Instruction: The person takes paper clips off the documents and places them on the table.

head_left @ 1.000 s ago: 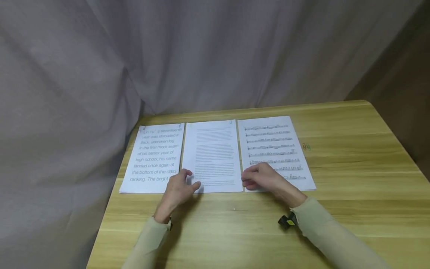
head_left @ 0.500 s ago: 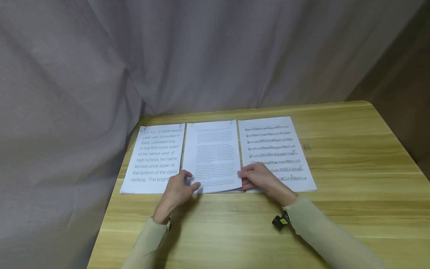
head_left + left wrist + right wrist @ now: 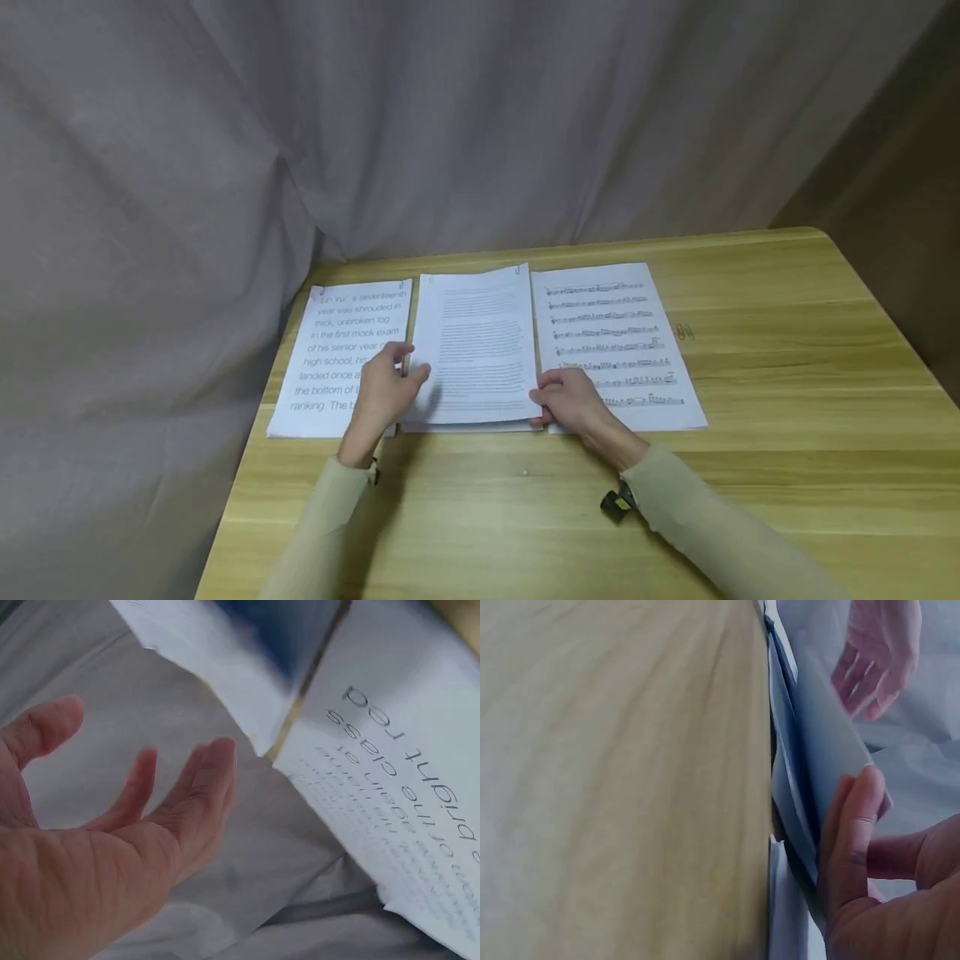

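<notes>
The middle printed sheets [image 3: 480, 350] are raised at their near edge, with more paper lying under them. My right hand [image 3: 581, 406] pinches their near right corner; in the right wrist view the fingers of my right hand [image 3: 862, 870] hold the lifted paper [image 3: 832, 742]. Above the left part of the middle and left sheets hovers my left hand [image 3: 382, 392], its fingers spread and loosely bent, holding nothing; the left wrist view shows this left hand [image 3: 135, 817] beside the sheets. A paper clip [image 3: 517, 270] is at the top right of the middle sheets.
On the left lies a large-print stack [image 3: 330, 333] with clips at its top corners. Sheet music [image 3: 615, 333] lies to the right, and beyond it a red clip [image 3: 680, 332] and a green clip [image 3: 689, 332]. A grey curtain [image 3: 480, 125] hangs behind the wooden table [image 3: 787, 375].
My right hand has moved left, taken the middle stack's corner and lifted its upper sheets. My left hand has moved up and slightly left, off the stack's near edge.
</notes>
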`<state>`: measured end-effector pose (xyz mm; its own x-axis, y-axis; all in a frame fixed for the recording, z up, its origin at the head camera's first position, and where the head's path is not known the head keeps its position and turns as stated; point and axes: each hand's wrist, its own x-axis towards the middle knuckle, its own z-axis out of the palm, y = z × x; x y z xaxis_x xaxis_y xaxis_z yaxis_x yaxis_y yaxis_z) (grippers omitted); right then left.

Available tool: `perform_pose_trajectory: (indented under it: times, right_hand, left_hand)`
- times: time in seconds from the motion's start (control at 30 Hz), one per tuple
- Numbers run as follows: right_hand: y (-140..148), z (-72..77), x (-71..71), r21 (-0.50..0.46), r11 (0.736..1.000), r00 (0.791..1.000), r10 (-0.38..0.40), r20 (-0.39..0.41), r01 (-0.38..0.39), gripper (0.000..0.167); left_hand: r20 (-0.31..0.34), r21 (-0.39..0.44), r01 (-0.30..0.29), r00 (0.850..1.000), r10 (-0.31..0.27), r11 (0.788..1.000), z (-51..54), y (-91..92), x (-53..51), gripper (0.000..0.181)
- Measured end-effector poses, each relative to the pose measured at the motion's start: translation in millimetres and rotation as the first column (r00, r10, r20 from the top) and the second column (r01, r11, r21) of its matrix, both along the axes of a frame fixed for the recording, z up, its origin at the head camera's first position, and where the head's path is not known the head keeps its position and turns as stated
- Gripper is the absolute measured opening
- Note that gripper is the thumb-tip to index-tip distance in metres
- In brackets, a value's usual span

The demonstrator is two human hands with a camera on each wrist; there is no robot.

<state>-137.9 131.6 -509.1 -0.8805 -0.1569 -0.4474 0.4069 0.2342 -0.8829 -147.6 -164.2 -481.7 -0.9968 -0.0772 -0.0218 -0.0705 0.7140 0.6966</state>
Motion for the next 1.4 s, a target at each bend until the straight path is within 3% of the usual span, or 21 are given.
perform_pose_trajectory:
  times: [0.03, 0.1, 0.2, 0.33, 0.43, 0.53, 0.63, 0.73, 0.83, 0.97, 1.2, 1.4]
  right_hand:
    - [0.3, -0.6, 0.9, -0.006, 1.000, 1.000, -0.003, -0.007, 0.003, 0.029]
    - [1.5, -1.6, 3.1, -0.010, 1.000, 1.000, -0.010, -0.029, 0.010, 0.026]
    - [3.1, -3.7, 7.4, -0.009, 1.000, 0.997, -0.009, -0.072, 0.008, 0.022]
    - [3.9, -5.1, 15.4, -0.023, 1.000, 0.991, -0.004, -0.133, 0.001, 0.020]
    - [3.4, -3.8, 22.1, -0.031, 0.999, 0.985, 0.005, -0.173, -0.010, 0.018]
    - [2.7, -1.9, 28.7, -0.042, 0.999, 0.979, 0.021, -0.204, -0.030, 0.015]
    - [2.6, -1.5, 34.1, -0.064, 0.997, 0.974, 0.035, -0.222, -0.050, 0.012]
    - [2.6, 0.4, 37.7, -0.079, 0.995, 0.973, 0.036, -0.230, -0.056, 0.010]
    - [4.3, 3.9, 41.0, -0.077, 0.995, 0.970, 0.038, -0.240, -0.058, 0.010]
    - [9.3, 10.8, 47.8, -0.079, 0.995, 0.969, 0.034, -0.246, -0.055, 0.015]
    - [21.7, 22.5, 61.1, -0.056, 0.996, 0.971, 0.047, -0.236, -0.062, 0.018]
    - [34.1, 33.3, 69.2, 0.047, 0.996, 0.967, 0.081, -0.242, -0.072, 0.022]
  left_hand:
    - [0.029, 0.017, -0.007, 1.000, 0.007, 1.000, 10.7, 2.0, -1.9, 0.052]
    - [0.080, 0.035, -0.019, 0.997, 0.016, 0.999, 18.5, 1.9, -10.3, 0.059]
    - [0.156, 0.073, -0.029, 0.988, 0.017, 0.997, 18.0, -4.5, -29.3, 0.071]
    - [0.295, 0.191, -0.003, 0.954, -0.054, 0.982, 21.4, -21.4, -58.8, 0.085]
    - [0.341, 0.288, 0.029, 0.931, -0.131, 0.957, 25.9, -36.3, -80.8, 0.093]
    - [0.323, 0.398, 0.038, 0.929, -0.179, 0.917, 26.4, -46.9, -96.9, 0.094]
    - [0.302, 0.511, 0.012, 0.934, -0.193, 0.860, 23.8, -52.4, -102.7, 0.081]
    - [0.274, 0.576, -0.010, 0.944, -0.181, 0.818, 21.6, -54.4, -98.6, 0.062]
    - [0.229, 0.584, -0.002, 0.960, -0.163, 0.812, 22.8, -52.9, -87.4, 0.049]
    - [0.174, 0.591, 0.046, 0.968, -0.183, 0.805, 28.5, -47.0, -63.3, 0.046]
    - [0.147, 0.660, 0.090, 0.958, -0.247, 0.745, 32.8, -28.5, -13.1, 0.049]
    - [0.137, 0.674, 0.044, 0.973, -0.184, 0.738, 30.0, -13.0, 10.0, 0.048]
